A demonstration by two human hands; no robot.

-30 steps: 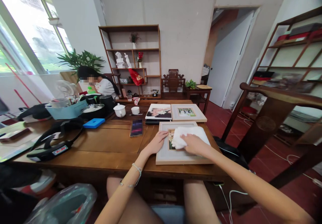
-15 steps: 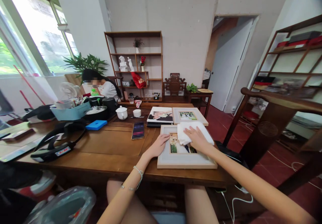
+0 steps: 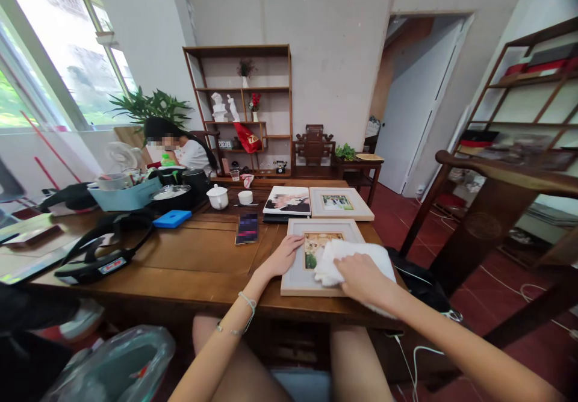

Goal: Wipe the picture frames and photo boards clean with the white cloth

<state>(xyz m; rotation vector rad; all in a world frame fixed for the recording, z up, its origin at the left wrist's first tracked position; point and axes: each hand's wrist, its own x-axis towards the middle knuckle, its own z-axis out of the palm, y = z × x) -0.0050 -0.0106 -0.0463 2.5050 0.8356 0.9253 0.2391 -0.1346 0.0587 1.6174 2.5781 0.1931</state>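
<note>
Left hand (image 3: 285, 256), loosely outstretched, rests on the left side of a picture frame (image 3: 297, 278) while the right hand (image 3: 365, 277) grips a white cloth (image 3: 352, 248) over its right side, on the desk (image 3: 189, 260) near a phone (image 3: 247, 228).

2 picture frames (image 3: 301, 272), 1 cloth (image 3: 326, 263), 2 statues (image 3: 219, 108).

On the brown wooden table (image 3: 194, 254), we see a white fabric cloth (image 3: 327, 263) over the right part of a rectangular pale-wood picture frame (image 3: 301, 272) — behind it, a flat white rectangular photo panel (image 3: 287, 201) left, a second pale-wood frame (image 3: 341, 203) right.
</note>
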